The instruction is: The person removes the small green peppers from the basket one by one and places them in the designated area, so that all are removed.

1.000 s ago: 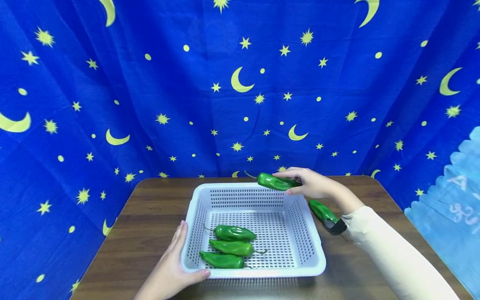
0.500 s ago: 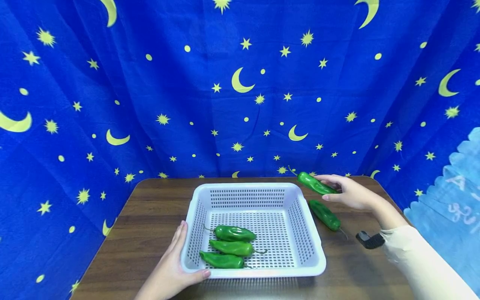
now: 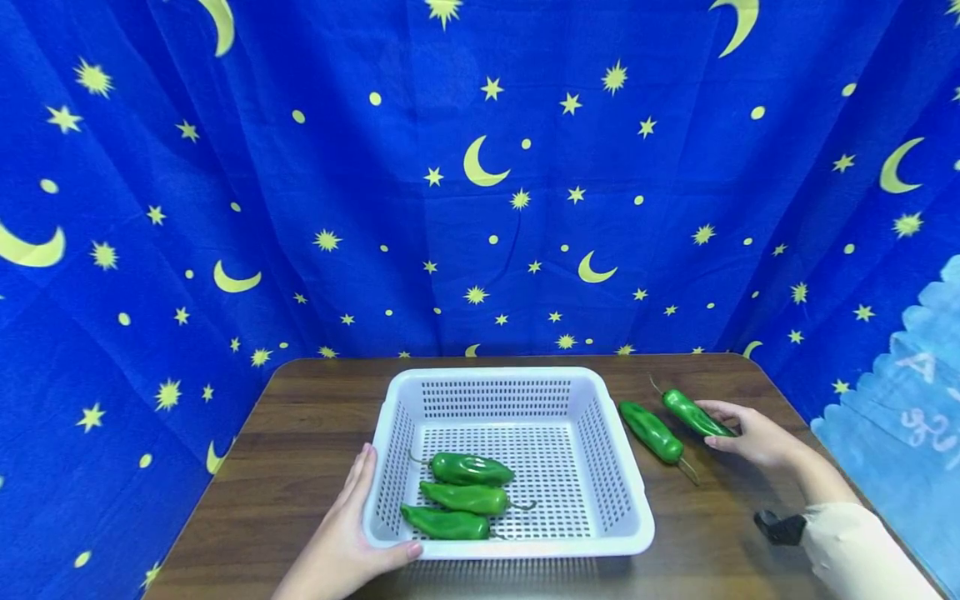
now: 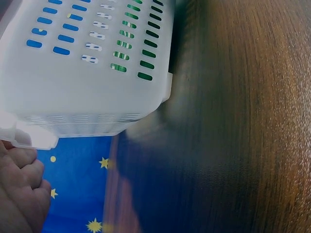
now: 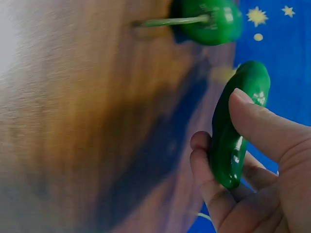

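My right hand (image 3: 757, 437) pinches a green pepper (image 3: 693, 412) between thumb and fingers, low over the right part of the table. In the right wrist view the thumb lies along one side of this pepper (image 5: 238, 126), with fingertips on the other. A second green pepper (image 3: 652, 432) lies to its left, beside the basket. My left hand (image 3: 337, 533) grips the near left corner of a white perforated basket (image 3: 637, 542), thumb on the front rim. Curled fingers (image 4: 24, 170) show under the rim in the left wrist view. Three green peppers (image 3: 467, 500) lie side by side inside, toward the front left.
The basket stands on a dark wooden table (image 3: 300, 417). Behind and to the sides hangs a blue curtain (image 3: 420, 208) with yellow moons and stars. A light blue cloth with white lettering (image 3: 900, 417) is at the right. A black strap (image 3: 780, 527) sits at the right wrist.
My right hand has carried its pepper rightward from over the basket's back right, then down close to the table beside the other pepper. The left hand and basket keep their places.
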Demonstrator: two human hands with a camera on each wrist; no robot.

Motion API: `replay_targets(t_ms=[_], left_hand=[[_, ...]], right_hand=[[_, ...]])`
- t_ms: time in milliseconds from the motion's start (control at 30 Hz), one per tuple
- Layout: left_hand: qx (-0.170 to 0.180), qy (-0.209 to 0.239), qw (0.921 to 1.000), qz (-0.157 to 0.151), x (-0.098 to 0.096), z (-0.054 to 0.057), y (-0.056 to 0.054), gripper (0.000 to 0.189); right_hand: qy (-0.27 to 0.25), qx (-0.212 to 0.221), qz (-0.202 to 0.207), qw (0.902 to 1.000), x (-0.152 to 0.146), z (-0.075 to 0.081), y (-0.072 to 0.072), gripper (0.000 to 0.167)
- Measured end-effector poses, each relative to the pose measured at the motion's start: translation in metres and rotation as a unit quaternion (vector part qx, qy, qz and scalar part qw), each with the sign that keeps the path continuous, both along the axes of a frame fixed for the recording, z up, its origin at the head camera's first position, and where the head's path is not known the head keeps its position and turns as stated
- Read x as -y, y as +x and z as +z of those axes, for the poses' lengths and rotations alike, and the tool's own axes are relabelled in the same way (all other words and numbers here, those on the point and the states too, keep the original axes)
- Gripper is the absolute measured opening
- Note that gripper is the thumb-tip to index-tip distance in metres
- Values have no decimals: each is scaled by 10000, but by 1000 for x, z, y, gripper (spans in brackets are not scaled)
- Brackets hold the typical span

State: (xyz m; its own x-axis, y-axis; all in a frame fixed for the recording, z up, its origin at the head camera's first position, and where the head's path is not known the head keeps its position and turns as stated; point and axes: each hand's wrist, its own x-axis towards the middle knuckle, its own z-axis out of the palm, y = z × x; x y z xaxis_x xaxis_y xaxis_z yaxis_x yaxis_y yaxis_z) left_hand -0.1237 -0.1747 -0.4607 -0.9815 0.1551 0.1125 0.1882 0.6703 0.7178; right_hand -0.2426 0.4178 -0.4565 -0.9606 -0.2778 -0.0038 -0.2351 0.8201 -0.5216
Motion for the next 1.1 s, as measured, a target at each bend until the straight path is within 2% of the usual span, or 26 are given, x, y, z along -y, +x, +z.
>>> replay_targets(t_ms=[200,367,633,900,1100], left_hand=[[83,-36,10000,21,0,0,2,135],[126,-31,9999,41,0,0,3,134],[-201,-13,9998,-16,0,0,0,134],[-77,63,9999,-25,1,0,0,135],[-58,-20,10000,-22,2,0,-2,135]], right_hand=[[87,72,-130,9999,-9,-17,6,62],[193,13,-356,9992,-11,-24,9,62],[208,-138,-459,9986,-11,-28,13,60],[-6,-78,-251,9997,-12,-26,14,62],[366,-223,-489,9979,-2,-9,7,70]])
